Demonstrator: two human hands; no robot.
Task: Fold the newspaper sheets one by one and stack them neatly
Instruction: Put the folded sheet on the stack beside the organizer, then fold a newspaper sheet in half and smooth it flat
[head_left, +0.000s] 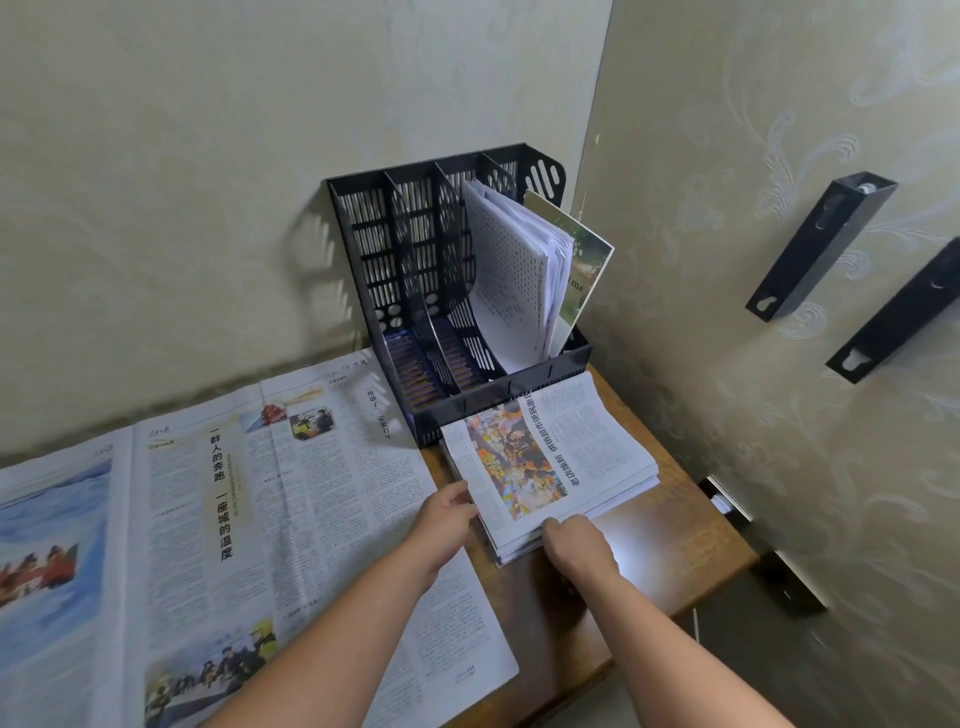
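Note:
A stack of folded newspaper sheets (550, 457) lies on the brown table (675, 540), in front of a black file rack. Its top sheet shows a colourful photo and a bold headline. My left hand (444, 512) touches the stack's left edge with fingers nearly straight. My right hand (576, 543) rests on the stack's near edge, fingers bent down over the edge of the sheets. Several unfolded newspaper sheets (249, 509) lie spread flat over the left part of the table.
A black slotted file rack (447, 291) stands at the back against the wall, with white papers (519, 270) and a booklet in its right slots. Two black brackets (815, 244) are fixed to the right wall. The table's right edge is near that wall.

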